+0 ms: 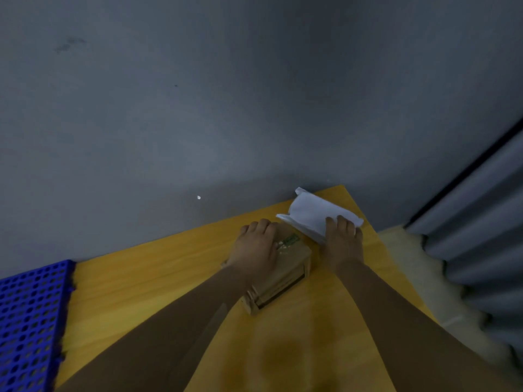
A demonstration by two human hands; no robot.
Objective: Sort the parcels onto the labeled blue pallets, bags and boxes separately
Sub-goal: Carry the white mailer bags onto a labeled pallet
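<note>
While the left hand lies on the brown cardboard box on the yellow wooden worktop, fingers curled over its far edge, the right hand grips the white plastic mailer bag touching the box's far right corner. A blue perforated plastic pallet sits well left of the box.

A warehouse-like storeroom, with a blue plastic pallet and a corrugated shutter.
</note>
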